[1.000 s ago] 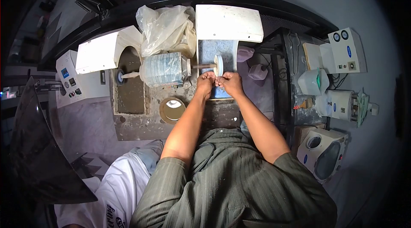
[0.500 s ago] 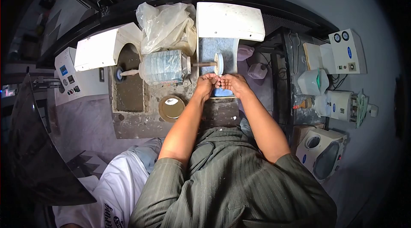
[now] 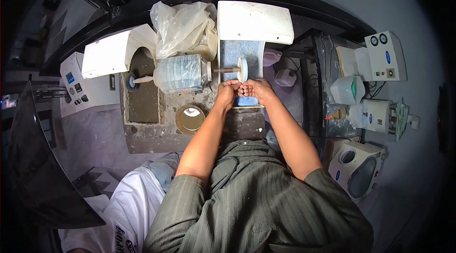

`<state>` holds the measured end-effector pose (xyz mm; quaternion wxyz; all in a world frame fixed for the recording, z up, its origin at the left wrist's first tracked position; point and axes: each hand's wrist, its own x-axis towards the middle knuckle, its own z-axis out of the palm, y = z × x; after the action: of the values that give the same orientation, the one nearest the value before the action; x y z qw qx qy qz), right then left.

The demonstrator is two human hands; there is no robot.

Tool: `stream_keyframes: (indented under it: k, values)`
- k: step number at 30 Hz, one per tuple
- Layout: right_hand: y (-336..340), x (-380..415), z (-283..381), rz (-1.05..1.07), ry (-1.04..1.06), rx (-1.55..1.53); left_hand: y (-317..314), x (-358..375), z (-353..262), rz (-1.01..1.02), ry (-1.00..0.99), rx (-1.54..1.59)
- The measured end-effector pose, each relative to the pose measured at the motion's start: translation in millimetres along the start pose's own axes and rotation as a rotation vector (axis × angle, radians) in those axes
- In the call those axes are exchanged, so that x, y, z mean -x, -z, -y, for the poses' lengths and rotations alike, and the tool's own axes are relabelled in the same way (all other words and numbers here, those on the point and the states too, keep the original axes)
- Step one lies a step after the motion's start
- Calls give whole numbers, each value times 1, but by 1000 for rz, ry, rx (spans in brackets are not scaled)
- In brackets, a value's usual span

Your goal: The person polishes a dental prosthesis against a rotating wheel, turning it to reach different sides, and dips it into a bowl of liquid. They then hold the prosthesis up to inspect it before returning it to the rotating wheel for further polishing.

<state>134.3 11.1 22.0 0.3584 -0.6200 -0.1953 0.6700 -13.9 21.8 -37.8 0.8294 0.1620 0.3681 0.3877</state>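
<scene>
My left hand (image 3: 228, 94) and my right hand (image 3: 258, 91) meet fingertip to fingertip at the lower edge of a pale polishing wheel (image 3: 243, 70). Both are closed in a pinch around something small that my fingers hide. The wheel sits on a shaft coming from a bench motor (image 3: 179, 73) wrapped in clear plastic. Under my hands lies a blue-lined tray (image 3: 248, 102), with a white hood (image 3: 255, 21) above it. On the motor's other end is a darker, blue-centred wheel (image 3: 131, 81).
A round bowl (image 3: 190, 119) with murky liquid stands left of my forearm. Beyond the motor lies a crumpled plastic bag (image 3: 184, 29). Another white hood (image 3: 108, 52) covers a muddy trough (image 3: 143, 107). Machines line the right side, including a white unit with gauges (image 3: 385, 57). A person's white sleeve (image 3: 137, 196) is close at lower left.
Almost nothing differs. My hands stay together at the wheel with only a very slight shift of the fingers, and the whole view has drifted a little.
</scene>
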Motion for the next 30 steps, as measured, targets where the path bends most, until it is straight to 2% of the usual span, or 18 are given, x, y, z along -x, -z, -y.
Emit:
stream_keyframes:
  k: [5,10,30]
  values:
    - [-6,-3,-3,-17,53,19,3,-2,0,-4,-21,-6]
    - [0,-8,-6,-2,64,8,-7,-1,-2,-91,-36,-69]
    - [6,1,-11,-13,38,-58,-9,2,-2,-52,-35,-126]
